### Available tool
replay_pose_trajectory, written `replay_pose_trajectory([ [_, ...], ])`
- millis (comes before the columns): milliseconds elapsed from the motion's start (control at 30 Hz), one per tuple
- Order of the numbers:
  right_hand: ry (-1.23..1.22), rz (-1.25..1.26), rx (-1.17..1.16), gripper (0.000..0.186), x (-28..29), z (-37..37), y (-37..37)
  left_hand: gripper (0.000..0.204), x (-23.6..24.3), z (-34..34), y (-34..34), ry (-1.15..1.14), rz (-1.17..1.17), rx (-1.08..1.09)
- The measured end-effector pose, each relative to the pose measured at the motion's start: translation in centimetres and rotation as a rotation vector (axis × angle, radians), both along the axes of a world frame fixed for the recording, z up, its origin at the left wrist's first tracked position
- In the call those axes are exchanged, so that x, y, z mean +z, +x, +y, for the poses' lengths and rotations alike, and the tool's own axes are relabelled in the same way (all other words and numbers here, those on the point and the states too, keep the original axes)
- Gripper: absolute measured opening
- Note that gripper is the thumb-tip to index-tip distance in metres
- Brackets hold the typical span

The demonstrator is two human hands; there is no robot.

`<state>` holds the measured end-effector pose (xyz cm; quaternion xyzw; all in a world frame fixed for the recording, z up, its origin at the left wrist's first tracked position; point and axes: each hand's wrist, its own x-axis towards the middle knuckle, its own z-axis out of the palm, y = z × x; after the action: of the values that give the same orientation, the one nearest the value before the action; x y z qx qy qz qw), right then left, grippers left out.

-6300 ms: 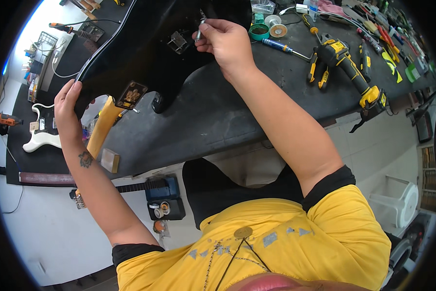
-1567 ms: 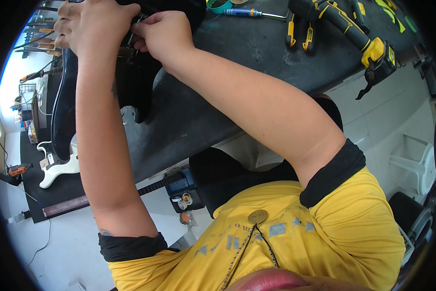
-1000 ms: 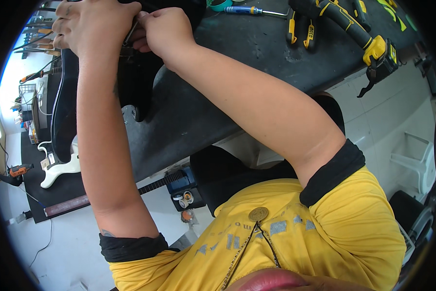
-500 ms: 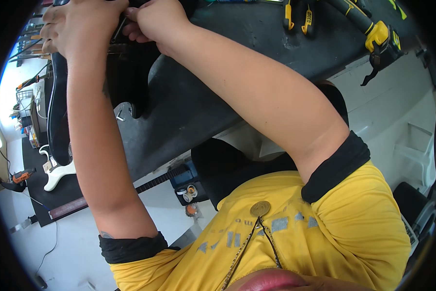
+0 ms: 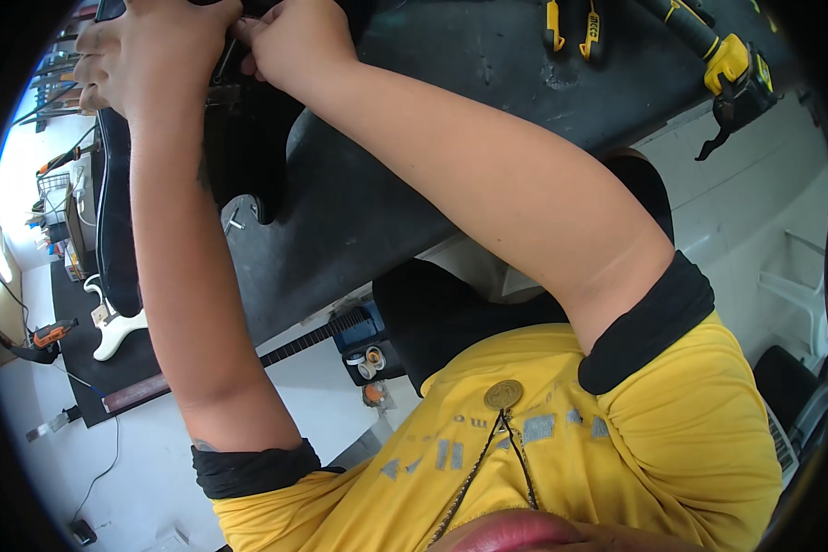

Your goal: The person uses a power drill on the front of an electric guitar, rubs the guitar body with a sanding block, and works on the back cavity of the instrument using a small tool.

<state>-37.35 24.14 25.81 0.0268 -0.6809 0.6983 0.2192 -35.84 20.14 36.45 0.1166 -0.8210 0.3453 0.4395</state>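
Observation:
A black electric guitar body [image 5: 248,152] lies on the dark bench at the upper left, partly covered by my arms. Over it rests my left hand [image 5: 161,55], its fingers curled down past the guitar's left side and its thumb side close to the other hand. My right hand [image 5: 299,41] is closed in a pinch at a thin metal rod [image 5: 223,66], whose upper end is hidden by the fingers. What the rod meets on the guitar is too dark to tell. A small metal piece [image 5: 234,221] sits beside the guitar's lower horn.
Yellow-and-black pliers handles [image 5: 590,32] and a yellow-and-black cordless power tool [image 5: 729,64] lie on the bench [image 5: 414,175] to the right. A white guitar body [image 5: 117,329] rests at the left. A guitar neck [image 5: 312,340] lies near the bench edge. White chairs [image 5: 796,294] stand at the right.
The whole view has shifted slightly, so the bench things appear a little farther right. My hands stay at the same place on the guitar, the right fingers drawn slightly closer together.

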Motion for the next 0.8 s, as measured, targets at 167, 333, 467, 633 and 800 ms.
replay_pose_trajectory([
  [167,-0.185,-0.024,0.291,0.034,0.6,1.7,0.7,0.123,0.2,-1.2,0.3,0.122,-0.028,-0.064],
  [333,-0.147,0.097,0.366,0.035,-0.8,-0.6,-0.9,0.127,0.8,-0.9,2.4,0.086,-0.187,-0.152],
  [467,-0.222,-0.016,0.644,0.037,0.2,1.0,-0.3,0.125,4.4,-2.0,5.5,0.136,-0.591,-0.249],
  [633,-0.212,-0.143,0.758,0.031,0.2,1.3,-0.8,0.141,3.5,-4.1,5.9,-0.168,-0.708,-0.31],
  [800,-0.257,-0.177,0.758,0.03,0.0,0.7,-1.1,0.117,2.2,-4.5,4.8,-0.27,-0.429,-0.32],
])
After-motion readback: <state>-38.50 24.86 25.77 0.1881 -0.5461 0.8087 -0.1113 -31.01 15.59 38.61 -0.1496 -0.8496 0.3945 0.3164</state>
